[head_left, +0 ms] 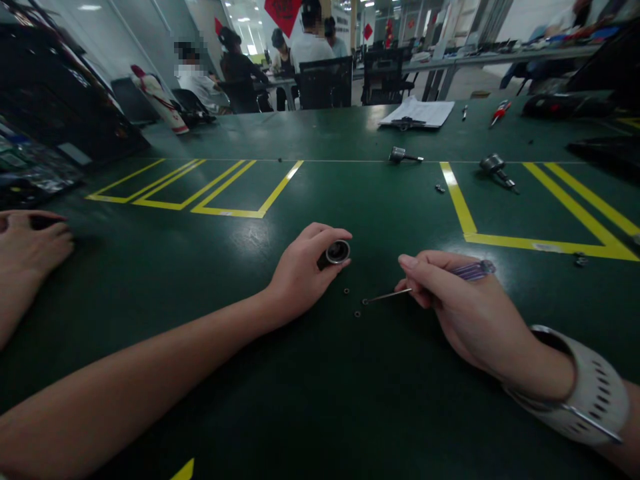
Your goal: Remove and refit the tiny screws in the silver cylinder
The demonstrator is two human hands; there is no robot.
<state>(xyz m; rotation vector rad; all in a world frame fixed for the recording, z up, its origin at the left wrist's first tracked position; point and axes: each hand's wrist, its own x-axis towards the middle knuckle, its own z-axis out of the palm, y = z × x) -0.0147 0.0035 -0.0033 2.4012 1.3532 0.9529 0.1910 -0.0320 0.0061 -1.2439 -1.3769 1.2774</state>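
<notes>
My left hand [310, 267] is closed around a small round metal part [338, 251] with an open, hollow top facing up. In my right hand [460, 300] is a thin screwdriver [387, 295] with a purple striped handle, its shaft pointing left and down. The screwdriver's tip is at a small dark ring [365, 302] on the green table; whether it sits inside the ring I cannot tell. Two similar tiny rings lie close by, a ring [347, 291] nearer my left hand and another ring [357, 314] nearer me.
Another person's hand [35, 243] rests at the far left. Two metal parts with shafts, one [397, 155] and another [494, 165], lie ahead right. A clipboard with papers [417, 113], a red pen-like tool [500, 113] and yellow tape outlines [465, 207] are beyond.
</notes>
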